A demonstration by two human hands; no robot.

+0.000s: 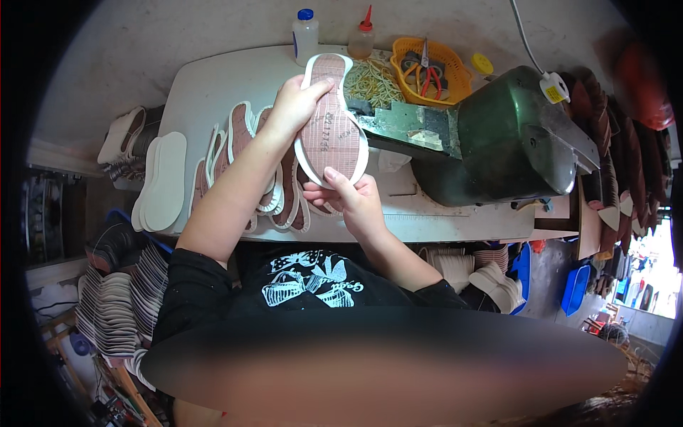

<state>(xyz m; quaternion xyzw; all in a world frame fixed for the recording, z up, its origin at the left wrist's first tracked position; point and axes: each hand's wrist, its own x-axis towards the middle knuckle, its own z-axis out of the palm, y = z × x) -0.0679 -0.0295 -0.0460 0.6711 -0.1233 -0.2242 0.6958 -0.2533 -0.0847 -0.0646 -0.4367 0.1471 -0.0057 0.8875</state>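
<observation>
A shoe insole [327,135] with a reddish-brown checked face, dark markings and a white rim is held upright over the worktable. My left hand [295,107] grips its upper left edge, thumb laid across the checked face. Around the wide lower end my right hand [359,203] is closed, with the thumb on top and the fingers partly hidden beneath. Just right of the insole is the flat arm of a dark green machine [498,135]. Similar brown insoles with white rims [238,135] lie in an overlapping row, partly behind my left forearm.
White insoles [163,181] lie at the table's left edge. At the back stand a blue-capped bottle [305,39], a red-tipped bottle [361,41] and an orange basket [455,75] of tools beside pale strips [373,82]. Stacked insoles [107,306] stand lower left; a cable hangs above the machine.
</observation>
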